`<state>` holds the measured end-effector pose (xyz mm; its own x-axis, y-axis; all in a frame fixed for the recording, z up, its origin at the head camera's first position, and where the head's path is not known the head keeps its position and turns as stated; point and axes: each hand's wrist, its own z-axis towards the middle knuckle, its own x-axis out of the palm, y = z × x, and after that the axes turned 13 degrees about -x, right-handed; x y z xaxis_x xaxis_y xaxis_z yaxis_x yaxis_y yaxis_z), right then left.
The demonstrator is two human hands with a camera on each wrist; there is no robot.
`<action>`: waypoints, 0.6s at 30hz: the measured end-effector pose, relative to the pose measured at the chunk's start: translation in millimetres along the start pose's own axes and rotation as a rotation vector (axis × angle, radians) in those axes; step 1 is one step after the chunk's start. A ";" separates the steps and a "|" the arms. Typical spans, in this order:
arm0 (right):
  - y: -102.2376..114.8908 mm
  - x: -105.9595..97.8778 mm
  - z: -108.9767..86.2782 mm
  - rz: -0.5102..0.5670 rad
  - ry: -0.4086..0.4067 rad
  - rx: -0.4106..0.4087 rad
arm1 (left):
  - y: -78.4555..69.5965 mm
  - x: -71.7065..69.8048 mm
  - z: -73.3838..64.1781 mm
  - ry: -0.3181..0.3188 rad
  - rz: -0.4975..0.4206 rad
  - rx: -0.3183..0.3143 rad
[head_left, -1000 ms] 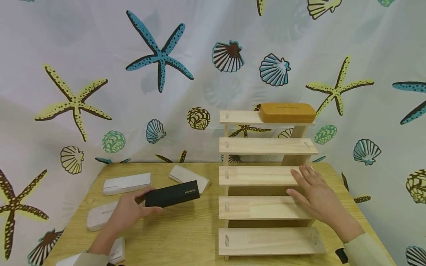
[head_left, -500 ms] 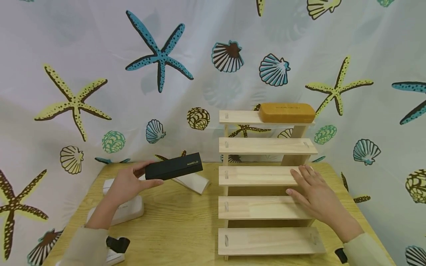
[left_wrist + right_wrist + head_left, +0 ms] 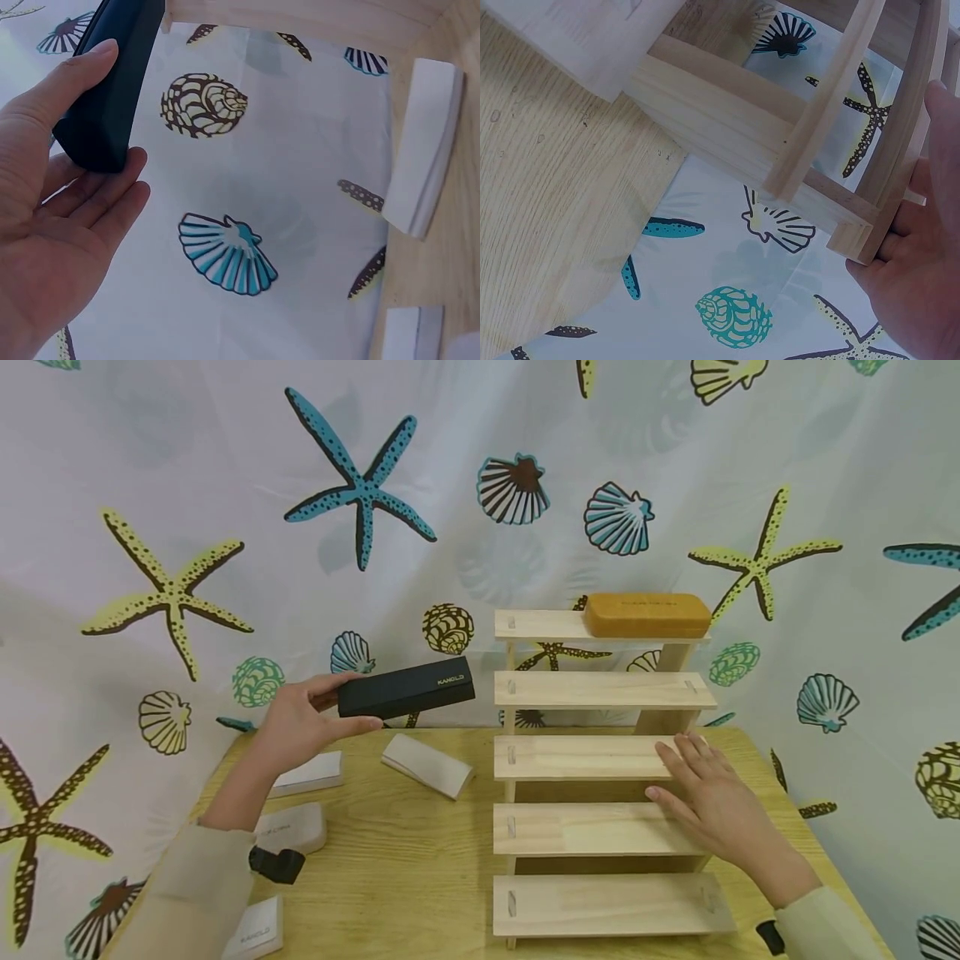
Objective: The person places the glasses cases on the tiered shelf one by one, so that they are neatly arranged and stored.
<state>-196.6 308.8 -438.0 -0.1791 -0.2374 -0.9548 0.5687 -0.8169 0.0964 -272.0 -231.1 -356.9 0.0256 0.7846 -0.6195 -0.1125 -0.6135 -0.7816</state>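
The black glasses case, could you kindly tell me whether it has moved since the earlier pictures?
Yes: the black glasses case has moved up and slightly right in the head view, now level with the second-highest shelf of the wooden rack.

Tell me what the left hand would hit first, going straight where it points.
Probably the wooden rack, near its top; the black case in the left hand would touch first, though depth is unclear.

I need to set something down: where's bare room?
The table is bare in front of the cream case, between white cases and rack. The second shelf and bottom shelf are bare, as is the top one left of the orange case. Crowded: table's left side and the middle shelf's right end, under the right hand.
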 end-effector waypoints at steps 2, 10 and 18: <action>-0.1 0.0 -0.1 -0.002 -0.001 -0.003 | -5.4 -0.1 5.1 -0.004 -0.005 0.001; 1.0 -1.0 -1.0 0.016 0.003 0.010 | -34.5 2.7 21.9 -0.002 -0.021 0.011; 1.2 -1.4 -0.2 0.020 -0.005 0.009 | -60.8 10.8 40.8 0.027 -0.035 0.065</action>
<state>-195.4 308.3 -436.5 -0.1719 -0.2566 -0.9511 0.5653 -0.8164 0.1181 -305.4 -181.6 -313.1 0.0577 0.8024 -0.5940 -0.1756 -0.5775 -0.7973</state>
